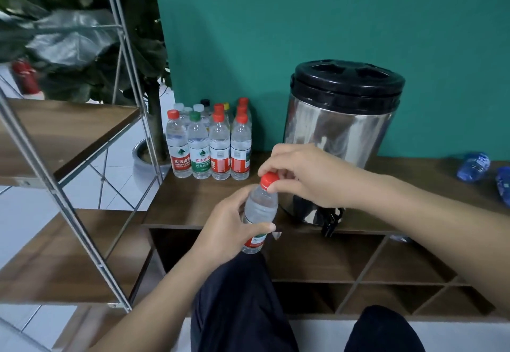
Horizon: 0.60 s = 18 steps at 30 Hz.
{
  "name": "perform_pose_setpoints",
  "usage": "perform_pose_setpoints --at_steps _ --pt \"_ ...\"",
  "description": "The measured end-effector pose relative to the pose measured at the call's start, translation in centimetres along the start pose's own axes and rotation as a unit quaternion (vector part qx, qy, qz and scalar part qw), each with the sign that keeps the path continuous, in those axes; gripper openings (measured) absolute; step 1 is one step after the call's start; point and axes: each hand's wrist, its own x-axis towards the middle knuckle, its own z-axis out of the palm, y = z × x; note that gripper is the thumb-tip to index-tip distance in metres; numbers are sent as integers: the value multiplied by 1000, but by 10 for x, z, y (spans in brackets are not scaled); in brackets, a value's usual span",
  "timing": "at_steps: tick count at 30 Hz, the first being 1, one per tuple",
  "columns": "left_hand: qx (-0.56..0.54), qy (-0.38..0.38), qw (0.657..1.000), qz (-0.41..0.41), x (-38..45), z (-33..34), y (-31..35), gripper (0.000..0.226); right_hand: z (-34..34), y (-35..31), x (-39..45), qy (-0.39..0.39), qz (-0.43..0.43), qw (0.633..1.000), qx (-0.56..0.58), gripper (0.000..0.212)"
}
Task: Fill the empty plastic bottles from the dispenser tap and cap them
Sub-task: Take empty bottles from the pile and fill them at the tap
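Observation:
My left hand [226, 227] grips the body of a clear water-filled plastic bottle [260, 208] with a red label, held tilted in front of the cabinet. My right hand [303, 175] pinches its red cap [269, 181] from above. Behind my right hand stands the steel dispenser [342, 128] with a black lid, on the wooden cabinet top [198, 202]. Its black tap [332, 223] hangs over the cabinet's front edge. Several capped, filled bottles [209, 144] stand grouped at the back left of the top.
Blue-tinted bottles [473, 166] lie on their sides at the far right of the top. A metal-framed shelf rack [82, 136] rises on the left, with a potted plant [150, 155] behind it. Open cubbyholes [325, 258] sit below the top; my knees are in front.

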Motion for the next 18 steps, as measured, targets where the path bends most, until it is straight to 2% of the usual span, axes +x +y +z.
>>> perform_pose_setpoints --at_steps 3,8,10,12,15,18 --pt "9 35 999 5 9 -7 -6 72 5 2 23 25 4 1000 -5 31" --pt "45 93 995 0 27 -17 -6 72 19 8 64 117 58 990 -46 58" --pt "54 108 993 -8 35 -23 -10 75 25 11 77 140 68 987 -26 52" --pt "45 111 992 -24 42 -32 -16 75 27 11 86 120 48 991 19 39" --pt "4 95 995 -32 50 -51 -26 70 24 16 98 49 -16 998 40 40" --pt "-6 78 997 -28 57 -68 -35 70 28 23 119 30 -24 998 40 32"
